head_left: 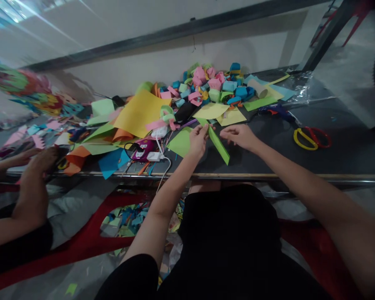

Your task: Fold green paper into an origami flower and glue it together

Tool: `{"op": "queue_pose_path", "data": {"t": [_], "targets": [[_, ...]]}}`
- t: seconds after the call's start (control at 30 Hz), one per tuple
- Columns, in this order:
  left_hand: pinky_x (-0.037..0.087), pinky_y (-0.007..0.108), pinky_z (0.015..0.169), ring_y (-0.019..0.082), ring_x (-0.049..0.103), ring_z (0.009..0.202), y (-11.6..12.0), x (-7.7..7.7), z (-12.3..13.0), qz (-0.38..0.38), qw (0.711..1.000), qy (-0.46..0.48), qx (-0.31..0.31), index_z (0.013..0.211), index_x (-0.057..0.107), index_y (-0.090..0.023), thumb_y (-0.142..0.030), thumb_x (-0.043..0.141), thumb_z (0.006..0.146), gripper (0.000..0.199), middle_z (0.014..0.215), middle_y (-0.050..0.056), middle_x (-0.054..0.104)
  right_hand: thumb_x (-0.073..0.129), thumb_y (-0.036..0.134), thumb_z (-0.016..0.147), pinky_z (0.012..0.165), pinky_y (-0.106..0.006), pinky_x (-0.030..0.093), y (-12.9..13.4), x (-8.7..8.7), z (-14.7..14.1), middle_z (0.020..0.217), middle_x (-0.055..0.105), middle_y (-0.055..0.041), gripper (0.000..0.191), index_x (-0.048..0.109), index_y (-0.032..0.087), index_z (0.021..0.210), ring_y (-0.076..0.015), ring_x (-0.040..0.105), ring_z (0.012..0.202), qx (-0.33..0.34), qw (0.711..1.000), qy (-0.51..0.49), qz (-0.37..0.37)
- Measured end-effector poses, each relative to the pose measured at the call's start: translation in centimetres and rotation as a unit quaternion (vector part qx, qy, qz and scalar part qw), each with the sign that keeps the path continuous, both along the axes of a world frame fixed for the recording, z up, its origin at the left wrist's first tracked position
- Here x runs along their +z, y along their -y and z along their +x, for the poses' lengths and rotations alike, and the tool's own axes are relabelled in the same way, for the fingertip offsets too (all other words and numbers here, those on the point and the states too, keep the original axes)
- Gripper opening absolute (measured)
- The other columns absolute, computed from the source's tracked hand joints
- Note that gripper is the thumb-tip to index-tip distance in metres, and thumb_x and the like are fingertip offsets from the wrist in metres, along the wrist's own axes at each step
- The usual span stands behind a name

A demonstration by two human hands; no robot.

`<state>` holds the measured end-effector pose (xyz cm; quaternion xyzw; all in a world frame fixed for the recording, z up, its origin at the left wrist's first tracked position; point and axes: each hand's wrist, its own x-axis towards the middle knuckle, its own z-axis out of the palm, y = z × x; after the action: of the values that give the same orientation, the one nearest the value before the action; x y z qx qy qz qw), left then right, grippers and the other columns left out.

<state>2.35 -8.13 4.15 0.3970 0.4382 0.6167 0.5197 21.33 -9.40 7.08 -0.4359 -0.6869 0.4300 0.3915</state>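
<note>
A long, bright-green paper strip (219, 146) slants down rightward, its upper part in the left fingers (201, 131).

On the dark tabletop (353, 154) lie a green paper sheet (180, 143), a heap of curly paper bits (215, 84), a purple power strip (143, 151), a blue glue gun (280, 113) and red-and-yellow scissors (314, 141).

This looks like a craft workshop, a place for making things from paper. On the long dark table (353, 154) are bright paper sheets (140, 112), a big heap of little paper shapes (214, 84) and scissors (313, 138). A purple power strip (143, 151) sits near the table's front edge. Lots of paper scraps (128, 221) lie under the table, and another person's hands (43, 161) are at its left side.
</note>
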Motion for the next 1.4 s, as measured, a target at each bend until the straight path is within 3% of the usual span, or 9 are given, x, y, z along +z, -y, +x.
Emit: {"op": "queue_pose_path", "data": {"t": [0.37, 0.67, 0.87, 1.03, 1.1, 1.17, 1.23, 1.33, 1.4], "targets": [[0.052, 0.021, 0.063, 0.010, 0.068, 0.066, -1.6, 2.2, -1.4, 0.082, 0.995, 0.016, -0.046, 0.075, 0.071, -0.016, -0.037, 0.090, 0.075, 0.028, 0.075, 0.001, 0.075, 0.077, 0.070, 0.080, 0.051, -0.025, 0.057, 0.5, -1.1, -2.5, 0.082, 0.081, -0.0132, 0.056, 0.082, 0.014, 0.081, -0.0160, 0.072, 0.055, 0.067, 0.994, -0.016, -0.087], [0.060, 0.028, 0.070, 0.019, 0.075, 0.072, 0.1, 2.3, 0.3, 0.119, 0.974, -0.104, -0.164, 0.076, 0.078, -0.014, -0.056, 0.098, 0.054, 0.052, 0.072, 0.005, 0.077, 0.084, 0.081, 0.063, 0.053, -0.027, 0.058, 1.7, -1.8, -1.6, 0.075, 0.079, -0.0142, 0.072, 0.079, 0.011, 0.081, -0.0187, 0.072, 0.056, 0.044, 0.982, -0.106, -0.147], [0.063, 0.031, 0.074, 0.019, 0.077, 0.079, -3.8, 3.9, -0.2, 0.138, 0.980, -0.110, -0.087, 0.087, 0.080, -0.016, -0.064, 0.087, 0.072, 0.051, 0.078, 0.005, 0.079, 0.078, 0.086, 0.064, 0.056, -0.027, 0.057, 1.9, -2.1, -0.6, 0.073, 0.078, -0.0114, 0.077, 0.079, 0.013, 0.086, -0.0178, 0.071, 0.057, 0.034, 0.986, -0.119, -0.107], [0.062, 0.039, 0.095, 0.025, 0.076, 0.110, -5.7, 4.1, -2.3, 0.185, 0.962, -0.196, -0.038, 0.125, 0.076, -0.021, -0.071, 0.071, 0.086, 0.063, 0.115, 0.012, 0.080, 0.078, 0.079, 0.073, 0.056, -0.028, 0.057, 0.8, -3.7, 1.4, 0.074, 0.078, -0.0128, 0.068, 0.080, 0.012, 0.085, -0.0176, 0.070, 0.056, 0.007, 0.988, -0.083, -0.134], [0.056, 0.045, 0.106, 0.029, 0.068, 0.129, -5.2, 4.2, -2.4, 0.248, 0.921, -0.297, -0.052, 0.138, 0.068, -0.025, -0.074, 0.071, 0.084, 0.073, 0.136, 0.014, 0.072, 0.070, 0.076, 0.084, 0.058, -0.029, 0.057, 0.6, -3.6, 1.9, 0.080, 0.080, -0.0140, 0.066, 0.082, 0.012, 0.091, -0.0188, 0.072, 0.060, -0.011, 0.994, -0.018, -0.107], [0.048, 0.049, 0.115, 0.033, 0.057, 0.143, -4.3, 4.8, -1.7, 0.322, 0.836, -0.435, -0.087, 0.140, 0.068, -0.026, -0.073, 0.075, 0.080, 0.076, 0.148, 0.015, 0.065, 0.062, 0.068, 0.095, 0.062, -0.029, 0.055, 0.7, -2.6, 2.2, 0.086, 0.082, -0.0127, 0.057, 0.084, 0.015, 0.098, -0.0217, 0.075, 0.069, -0.017, 0.990, 0.136, -0.027], [0.043, 0.050, 0.118, 0.034, 0.057, 0.142, -2.9, 6.0, -0.6, 0.369, 0.712, -0.577, -0.153, 0.127, 0.076, -0.026, -0.066, 0.078, 0.082, 0.060, 0.144, 0.014, 0.068, 0.059, 0.055, 0.101, 0.066, -0.030, 0.051, 1.4, -0.8, 2.3, 0.094, 0.083, -0.0108, 0.043, 0.085, 0.020, 0.106, -0.0257, 0.077, 0.082, -0.020, 0.938, 0.337, 0.083], [0.049, 0.043, 0.105, 0.028, 0.073, 0.113, -0.9, 8.0, 1.5, 0.356, 0.517, -0.740, -0.243, 0.099, 0.083, -0.023, -0.049, 0.073, 0.094, 0.028, 0.107, 0.011, 0.081, 0.051, 0.040, 0.106, 0.069, -0.030, 0.045, 2.7, 2.0, 2.5, 0.111, 0.082, -0.0094, 0.035, 0.082, 0.028, 0.118, -0.0266, 0.076, 0.094, -0.027, 0.832, 0.522, 0.184], [0.050, 0.038, 0.093, 0.027, 0.075, 0.100, 0.0, 8.5, 2.7, 0.344, 0.454, -0.789, -0.231, 0.096, 0.083, -0.019, -0.044, 0.071, 0.095, 0.027, 0.092, 0.013, 0.081, 0.047, 0.037, 0.107, 0.068, -0.031, 0.043, 3.2, 3.3, 2.4, 0.106, 0.082, -0.0116, 0.038, 0.082, 0.025, 0.114, -0.0265, 0.075, 0.092, -0.041, 0.793, 0.577, 0.192]]}}
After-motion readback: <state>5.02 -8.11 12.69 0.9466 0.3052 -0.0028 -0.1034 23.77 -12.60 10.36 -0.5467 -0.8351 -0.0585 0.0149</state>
